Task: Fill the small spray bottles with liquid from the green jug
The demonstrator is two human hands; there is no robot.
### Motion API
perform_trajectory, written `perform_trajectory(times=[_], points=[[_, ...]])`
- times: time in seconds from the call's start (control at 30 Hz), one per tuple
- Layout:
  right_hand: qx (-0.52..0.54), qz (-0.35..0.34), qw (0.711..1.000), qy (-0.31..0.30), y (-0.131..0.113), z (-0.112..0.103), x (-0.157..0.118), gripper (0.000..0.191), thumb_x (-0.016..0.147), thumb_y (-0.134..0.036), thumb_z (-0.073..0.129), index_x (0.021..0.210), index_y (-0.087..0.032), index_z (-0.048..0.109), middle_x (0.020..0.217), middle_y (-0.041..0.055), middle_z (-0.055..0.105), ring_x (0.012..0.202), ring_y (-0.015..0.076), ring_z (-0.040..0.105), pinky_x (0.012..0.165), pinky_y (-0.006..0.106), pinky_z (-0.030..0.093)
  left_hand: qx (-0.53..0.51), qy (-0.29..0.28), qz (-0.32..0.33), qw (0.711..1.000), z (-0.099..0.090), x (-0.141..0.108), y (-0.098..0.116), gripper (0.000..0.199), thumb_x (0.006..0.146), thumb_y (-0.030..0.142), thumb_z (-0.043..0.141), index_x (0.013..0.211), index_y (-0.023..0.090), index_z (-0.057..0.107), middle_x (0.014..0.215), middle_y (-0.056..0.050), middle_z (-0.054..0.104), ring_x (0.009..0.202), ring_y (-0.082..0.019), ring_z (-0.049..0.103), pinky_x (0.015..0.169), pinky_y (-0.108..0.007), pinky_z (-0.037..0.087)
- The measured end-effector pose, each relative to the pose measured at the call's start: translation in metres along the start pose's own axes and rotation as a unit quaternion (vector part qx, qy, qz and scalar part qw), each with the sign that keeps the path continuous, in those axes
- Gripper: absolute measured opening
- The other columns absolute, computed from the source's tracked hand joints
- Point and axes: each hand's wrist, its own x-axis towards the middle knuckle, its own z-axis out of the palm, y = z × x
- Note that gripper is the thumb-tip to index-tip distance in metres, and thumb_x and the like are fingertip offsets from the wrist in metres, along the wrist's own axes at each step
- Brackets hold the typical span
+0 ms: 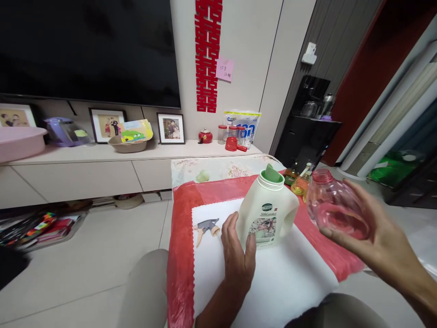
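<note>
My right hand [378, 228] is wrapped round a clear pink bottle [336, 205], tilted, with its threaded mouth uncapped; pink liquid seems to sit low inside. A pale green detergent jug [268, 212] stands upright on the white mat, its cap off and a green pour spout showing in the neck. Beside the jug's left side is my left hand [237, 253], fingers stretched and thumb before the label; whether it touches the jug I cannot tell. A grey and beige trigger spray head [206, 227] lies on the white mat [218, 282], left of that hand.
Red plastic sheeting [182, 255] covers the table beneath the mat. Behind the jug stand pump bottles [302, 182]. A long white cabinet [102, 157] at the back carries picture frames, red-lidded jars [222, 134] and a white bag [251, 127]. My knee [146, 287] is left of the table.
</note>
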Motion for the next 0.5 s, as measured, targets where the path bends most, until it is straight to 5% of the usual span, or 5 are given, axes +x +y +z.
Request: perform_trajectory(times=[0.2, 0.5], points=[[-0.148, -0.127, 0.981, -0.003, 0.003, -0.006, 0.039, 0.098, 0.075, -0.073, 0.068, 0.157, -0.035, 0.032, 0.139, 0.0055, 0.055, 0.113, 0.0286, 0.065, 0.090, 0.047, 0.061, 0.052, -0.013, 0.051, 0.997, 0.011, -0.006, -0.024, 0.060, 0.095, 0.030, 0.056, 0.149, 0.018, 0.032, 0.142, -0.018, 0.049, 0.135, -0.030, 0.048, 0.112, -0.051, 0.044], [-0.194, -0.281, 0.940, -0.018, -0.004, -0.006, 0.068, 0.086, 0.089, -0.063, 0.058, 0.160, -0.027, 0.027, 0.136, 0.0093, 0.053, 0.113, 0.0226, 0.060, 0.086, 0.036, 0.059, 0.058, -0.069, -0.001, 0.996, 0.011, -0.002, -0.039, 0.067, 0.087, 0.020, 0.059, 0.148, 0.016, 0.034, 0.145, -0.019, 0.051, 0.138, -0.031, 0.049, 0.115, -0.053, 0.043]])
